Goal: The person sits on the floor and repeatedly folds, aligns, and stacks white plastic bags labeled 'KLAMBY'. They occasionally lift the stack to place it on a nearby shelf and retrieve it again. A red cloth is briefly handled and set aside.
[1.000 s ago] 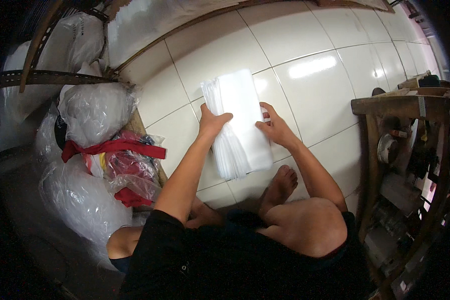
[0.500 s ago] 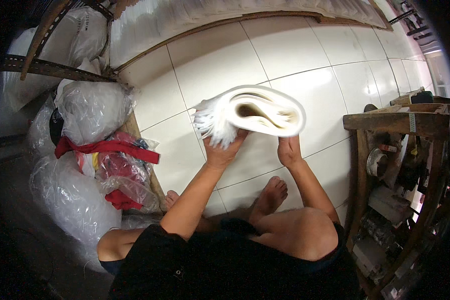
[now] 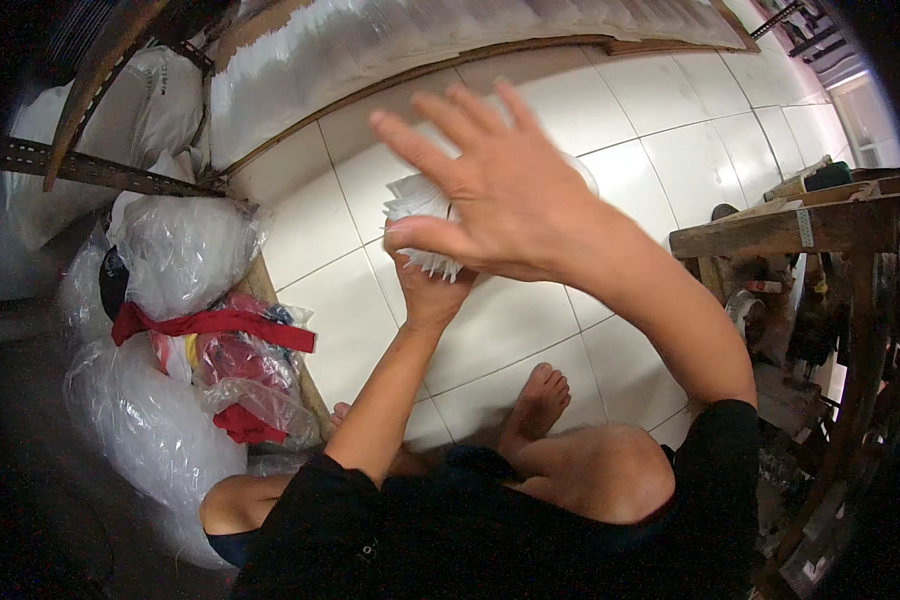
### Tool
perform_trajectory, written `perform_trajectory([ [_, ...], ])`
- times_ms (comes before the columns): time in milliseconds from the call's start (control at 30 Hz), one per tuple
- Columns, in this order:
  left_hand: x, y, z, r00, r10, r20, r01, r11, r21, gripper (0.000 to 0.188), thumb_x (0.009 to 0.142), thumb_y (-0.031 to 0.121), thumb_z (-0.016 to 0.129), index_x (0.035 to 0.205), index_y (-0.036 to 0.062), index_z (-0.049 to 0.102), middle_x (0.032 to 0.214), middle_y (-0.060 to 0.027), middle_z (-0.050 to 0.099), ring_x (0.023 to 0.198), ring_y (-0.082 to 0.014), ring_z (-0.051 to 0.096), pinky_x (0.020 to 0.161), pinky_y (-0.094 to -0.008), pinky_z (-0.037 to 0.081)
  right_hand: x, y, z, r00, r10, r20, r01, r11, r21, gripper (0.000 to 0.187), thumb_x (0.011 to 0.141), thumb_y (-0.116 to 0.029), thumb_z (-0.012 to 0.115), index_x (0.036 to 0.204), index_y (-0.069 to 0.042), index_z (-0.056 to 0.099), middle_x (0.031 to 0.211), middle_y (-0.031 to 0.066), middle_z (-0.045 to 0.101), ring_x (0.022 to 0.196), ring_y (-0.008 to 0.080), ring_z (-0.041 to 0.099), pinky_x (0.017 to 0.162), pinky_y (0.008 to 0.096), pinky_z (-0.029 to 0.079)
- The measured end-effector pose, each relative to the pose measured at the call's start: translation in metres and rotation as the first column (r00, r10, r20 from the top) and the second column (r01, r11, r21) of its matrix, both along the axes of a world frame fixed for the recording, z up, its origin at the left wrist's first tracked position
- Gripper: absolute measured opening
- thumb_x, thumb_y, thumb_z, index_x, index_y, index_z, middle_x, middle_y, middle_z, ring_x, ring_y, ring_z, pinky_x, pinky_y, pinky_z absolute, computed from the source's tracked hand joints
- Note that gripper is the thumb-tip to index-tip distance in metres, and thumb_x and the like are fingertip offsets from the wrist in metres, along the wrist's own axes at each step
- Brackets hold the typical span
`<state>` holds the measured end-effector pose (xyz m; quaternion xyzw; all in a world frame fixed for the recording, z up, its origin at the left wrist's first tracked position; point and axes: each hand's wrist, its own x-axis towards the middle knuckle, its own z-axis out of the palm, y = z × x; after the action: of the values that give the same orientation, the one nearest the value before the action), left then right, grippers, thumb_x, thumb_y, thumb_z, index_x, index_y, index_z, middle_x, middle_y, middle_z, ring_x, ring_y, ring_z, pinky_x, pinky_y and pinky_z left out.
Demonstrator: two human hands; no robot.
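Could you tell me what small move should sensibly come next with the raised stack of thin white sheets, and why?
Probably bring the right hand down onto the stack of thin white sheets: only the left hand grips it from below, its edges fan out, and the right hand hovers open.

White bundle of thin sheets, glossy white floor tiles with grey grout lines, clear plastic bags, red fabric strap, black shirt sleeve, brown weathered wooden bench
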<state>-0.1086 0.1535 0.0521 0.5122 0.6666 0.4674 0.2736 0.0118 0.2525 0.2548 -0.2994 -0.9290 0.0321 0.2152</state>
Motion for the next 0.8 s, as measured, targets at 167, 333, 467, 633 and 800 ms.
perform_trajectory([
  [167, -0.005, 0.004, 0.009, 0.996, -0.001, 0.089, -0.008, 0.995, 0.099, 0.083, 0.061, 0.023, 0.09, 0.13, 0.0081, 0.048, 0.131, -0.0138, 0.047, 0.122, -0.0346, 0.047, 0.109, -0.0481, 0.032, -0.014, -0.01, -0.006, 0.997, 0.07, 0.024, -0.069, 0.995, -0.065, 0.087, 0.087, -0.075, 0.041, 0.148, -0.014, 0.037, 0.14, 0.0265, 0.046, 0.129, 0.0451, 0.044, 0.109, 0.0645, 0.024],
  [333, -0.01, -0.003, 0.001, 0.99, -0.045, -0.132, 0.056, 0.995, 0.078, 0.072, 0.065, 0.027, 0.088, 0.126, 0.0095, 0.055, 0.127, -0.0114, 0.055, 0.121, -0.0335, 0.049, 0.108, -0.0488, 0.033, -0.003, -0.007, 0.019, 0.999, -0.01, -0.04, 0.008, 0.999, -0.044, 0.089, 0.087, -0.075, 0.04, 0.152, -0.014, 0.03, 0.141, 0.0293, 0.044, 0.133, 0.0407, 0.042, 0.111, 0.0618, 0.025],
  [467, -0.008, 0.005, 0.01, 0.981, -0.072, -0.182, 0.092, 0.99, 0.106, 0.064, 0.068, 0.029, 0.086, 0.123, 0.0105, 0.06, 0.123, -0.0094, 0.061, 0.121, -0.0326, 0.051, 0.107, -0.0493, 0.033, 0.012, 0.003, 0.008, 0.994, -0.105, 0.034, 0.106, 0.993, -0.058, 0.088, 0.087, -0.074, 0.043, 0.148, -0.011, 0.037, 0.135, 0.0287, 0.048, 0.122, 0.0414, 0.051, 0.106, 0.062, 0.029],
  [633, -0.009, 0.007, 0.01, 0.972, -0.079, -0.22, 0.114, 0.982, 0.152, 0.039, 0.078, 0.04, 0.076, 0.108, 0.0152, 0.07, 0.11, -0.0049, 0.07, 0.107, -0.0292, 0.062, 0.105, -0.0503, 0.037, 0.019, 0.012, 0.013, 0.98, -0.2, -0.002, 0.2, 0.979, 0.038, 0.09, 0.086, -0.071, 0.046, 0.152, -0.011, 0.03, 0.14, 0.0293, 0.044, 0.129, 0.0423, 0.045, 0.109, 0.0609, 0.026],
  [800, -0.013, 0.001, -0.005, 0.926, -0.11, -0.362, 0.157, 0.982, 0.103, 0.042, 0.075, 0.039, 0.079, 0.107, 0.014, 0.068, 0.108, -0.0048, 0.069, 0.107, -0.0293, 0.061, 0.102, -0.047, 0.04, 0.001, 0.0, 0.01, 0.981, -0.127, 0.147, 0.148, 0.979, -0.141, 0.094, 0.085, -0.075, 0.045, 0.154, -0.014, 0.027, 0.145, 0.03, 0.039, 0.134, 0.0427, 0.041, 0.112, 0.0616, 0.023],
])
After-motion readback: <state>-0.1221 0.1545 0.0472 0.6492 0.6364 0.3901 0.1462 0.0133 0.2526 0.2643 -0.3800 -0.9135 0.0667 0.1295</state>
